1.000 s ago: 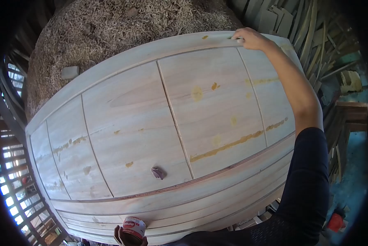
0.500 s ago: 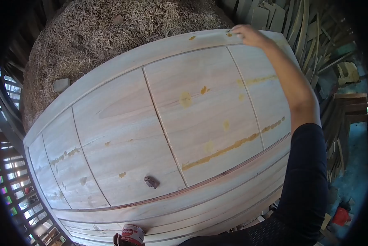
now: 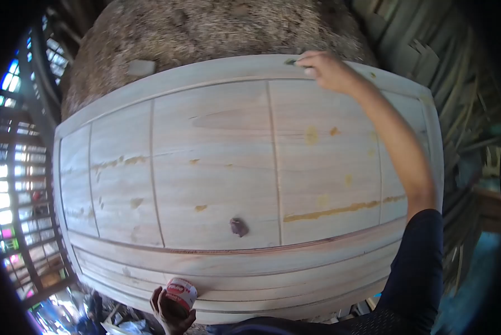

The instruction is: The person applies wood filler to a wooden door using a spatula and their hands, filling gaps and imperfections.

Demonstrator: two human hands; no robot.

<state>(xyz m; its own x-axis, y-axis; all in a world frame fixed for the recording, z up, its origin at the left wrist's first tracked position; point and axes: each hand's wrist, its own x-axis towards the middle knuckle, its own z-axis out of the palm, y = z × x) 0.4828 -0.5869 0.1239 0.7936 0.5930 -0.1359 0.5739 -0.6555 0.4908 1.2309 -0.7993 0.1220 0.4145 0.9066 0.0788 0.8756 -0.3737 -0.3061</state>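
Observation:
A large pale wooden panel [image 3: 217, 128] with grooved divisions lies before me, marked with yellow-brown filler patches. At its far edge board, my right hand [image 3: 326, 70] pinches a small dark flat scraper [image 3: 290, 62], its tip at the wood. Low in the view, my left hand [image 3: 172, 314] is wrapped round a red and white can [image 3: 181, 293] above the near boards. A crumpled dark brown piece [image 3: 239, 226], perhaps folded sandpaper, rests on the panel between my hands. The can's contents are hidden.
Beyond the far edge rises a heap of wood shavings [image 3: 206, 33], with a pale block [image 3: 141, 68] on it. Wood strips [image 3: 446, 72] lean at the right. A slatted wall [image 3: 21, 173] stands at the left.
My view has turned left. My right hand has moved left along the far edge board with the scraper. More of my left hand and the can now shows.

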